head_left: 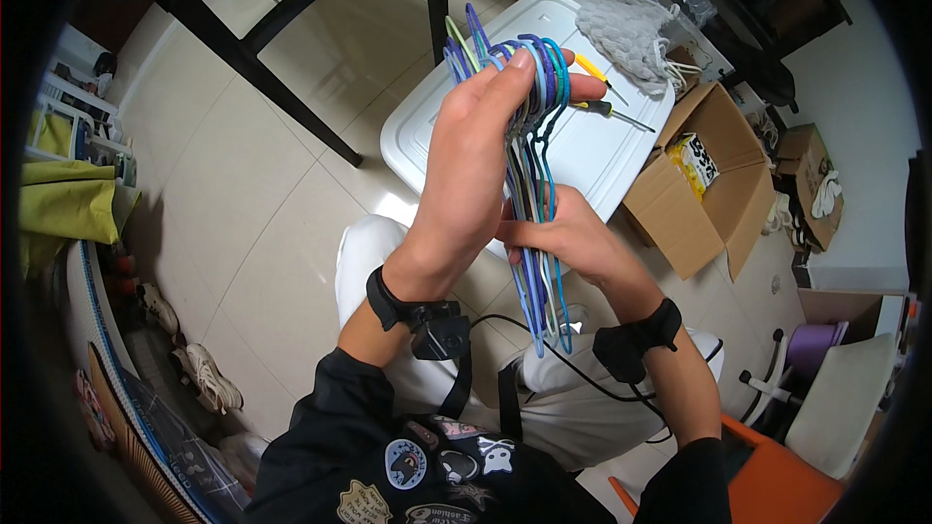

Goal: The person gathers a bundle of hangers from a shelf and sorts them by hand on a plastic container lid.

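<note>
A bundle of clothes hangers [537,286] in blue, purple, green and grey hangs upright in front of me, held in both hands. My left hand [471,150] is closed around the upper part, with thumb and fingers at the curved hooks. Lower down, my right hand [573,233] grips the bundle's side, its thumb laid across the wires. Behind the hooks, a yellow-handled screwdriver [588,66] and a black-and-yellow one [597,109] lie on a white plastic lid [417,141]. Some of my left fingers are hidden behind the hangers.
Right of the lid stands an open cardboard box [670,199] with a yellow packet [694,165] inside. A fluffy grey cloth [626,24] rests at the lid's far corner. Black chair legs [301,97] are at far left, shoes [209,378] at left, an orange stool [786,475] at near right.
</note>
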`<state>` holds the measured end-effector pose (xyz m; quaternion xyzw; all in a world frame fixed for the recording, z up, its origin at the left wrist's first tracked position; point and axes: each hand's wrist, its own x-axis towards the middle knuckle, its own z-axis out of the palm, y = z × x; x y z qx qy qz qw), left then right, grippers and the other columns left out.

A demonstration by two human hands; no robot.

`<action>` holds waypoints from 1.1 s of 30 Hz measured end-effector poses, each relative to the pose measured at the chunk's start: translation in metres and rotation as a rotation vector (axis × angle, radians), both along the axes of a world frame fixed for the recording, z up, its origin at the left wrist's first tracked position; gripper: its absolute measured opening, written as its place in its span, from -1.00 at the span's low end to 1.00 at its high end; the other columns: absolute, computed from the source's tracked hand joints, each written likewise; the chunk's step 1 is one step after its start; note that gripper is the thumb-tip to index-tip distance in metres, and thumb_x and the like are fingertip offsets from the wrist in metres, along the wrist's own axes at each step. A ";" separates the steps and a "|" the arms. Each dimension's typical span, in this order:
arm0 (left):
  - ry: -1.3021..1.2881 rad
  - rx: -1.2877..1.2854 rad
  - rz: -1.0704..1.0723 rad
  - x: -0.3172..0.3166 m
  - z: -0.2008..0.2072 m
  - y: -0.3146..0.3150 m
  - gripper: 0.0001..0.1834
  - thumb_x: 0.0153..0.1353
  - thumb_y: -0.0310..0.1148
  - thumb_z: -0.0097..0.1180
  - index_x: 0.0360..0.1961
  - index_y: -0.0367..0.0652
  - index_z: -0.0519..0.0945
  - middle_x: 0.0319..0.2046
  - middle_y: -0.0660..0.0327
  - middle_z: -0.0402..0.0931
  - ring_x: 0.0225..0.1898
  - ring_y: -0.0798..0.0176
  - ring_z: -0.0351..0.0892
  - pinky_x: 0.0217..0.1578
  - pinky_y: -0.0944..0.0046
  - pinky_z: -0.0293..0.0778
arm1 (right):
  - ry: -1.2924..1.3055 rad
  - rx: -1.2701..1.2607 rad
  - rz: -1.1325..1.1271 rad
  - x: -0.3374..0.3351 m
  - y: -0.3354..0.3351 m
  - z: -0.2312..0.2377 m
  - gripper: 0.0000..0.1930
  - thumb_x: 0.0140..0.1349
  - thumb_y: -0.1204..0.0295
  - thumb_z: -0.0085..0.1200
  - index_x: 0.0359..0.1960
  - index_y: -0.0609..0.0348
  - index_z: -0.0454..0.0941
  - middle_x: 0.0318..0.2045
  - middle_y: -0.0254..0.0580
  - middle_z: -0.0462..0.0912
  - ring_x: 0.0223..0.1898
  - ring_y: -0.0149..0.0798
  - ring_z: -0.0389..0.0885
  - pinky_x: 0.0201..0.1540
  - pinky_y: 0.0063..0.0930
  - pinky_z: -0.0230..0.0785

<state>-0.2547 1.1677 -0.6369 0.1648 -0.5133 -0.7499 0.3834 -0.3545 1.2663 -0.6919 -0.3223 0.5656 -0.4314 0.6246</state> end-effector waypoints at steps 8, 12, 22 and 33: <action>-0.014 -0.051 -0.017 -0.001 -0.002 0.000 -0.50 0.43 -0.14 -0.24 0.05 -0.42 0.49 -0.15 0.03 0.63 -0.03 0.29 0.53 0.14 0.27 0.28 | 0.148 -0.018 -0.022 0.000 0.006 -0.010 -0.80 0.11 0.38 0.13 -0.56 0.23 0.46 -0.68 -0.30 0.48 -0.63 -0.42 0.48 -0.55 -0.50 0.28; -0.040 -0.046 -0.035 -0.001 -0.003 0.006 -0.54 0.40 -0.18 -0.12 0.05 -0.42 0.49 -0.12 0.12 0.60 0.00 0.31 0.49 0.13 0.29 0.26 | 0.239 -0.013 -0.043 0.001 0.009 -0.016 -0.82 0.08 0.41 0.07 -0.60 0.23 0.45 -0.72 -0.29 0.46 -0.65 -0.41 0.44 -0.57 -0.46 0.24; -0.032 -0.011 -0.008 -0.002 -0.005 0.013 -0.57 0.37 -0.24 -0.02 0.11 -0.36 0.41 -0.22 0.24 0.57 -0.07 0.39 0.45 0.07 0.36 0.26 | 0.308 -0.063 -0.138 0.010 0.011 -0.021 -0.83 0.08 0.46 0.02 -0.57 0.31 0.42 -0.71 -0.31 0.41 -0.61 -0.45 0.31 -0.54 -0.39 0.20; -0.063 -0.041 -0.030 -0.002 -0.007 0.014 -0.58 0.35 -0.28 -0.01 0.11 -0.35 0.41 -0.20 0.22 0.58 -0.01 0.35 0.46 0.13 0.33 0.25 | 0.375 -0.030 -0.188 0.012 0.012 -0.024 -0.81 0.07 0.45 0.04 -0.60 0.33 0.41 -0.71 -0.23 0.43 -0.60 -0.44 0.33 -0.52 -0.31 0.23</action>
